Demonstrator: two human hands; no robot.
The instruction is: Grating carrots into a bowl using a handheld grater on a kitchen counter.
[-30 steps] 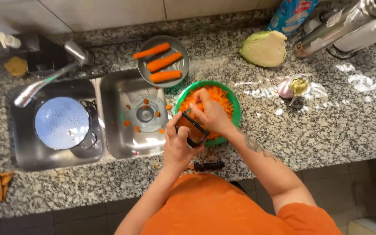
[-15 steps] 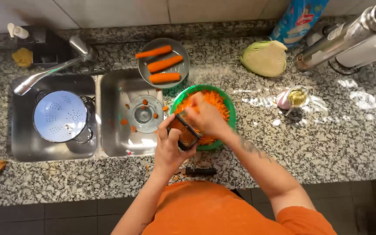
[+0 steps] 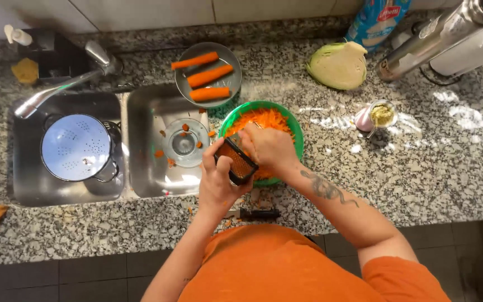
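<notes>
Left hand (image 3: 217, 182) closed around grater (image 3: 236, 161), right hand (image 3: 268, 146) pressing carrot, hidden in fist, above green bowl (image 3: 294, 130); fingertips could scrape if carrot slips.

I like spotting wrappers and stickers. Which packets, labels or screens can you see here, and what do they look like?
Bag: back of the counter, right of the cabbage; upright, blue, with a red oval label and white patches.
Pump bottle: back left corner behind the tap; small, white, no label visible.
No screens or signs in view.
</notes>
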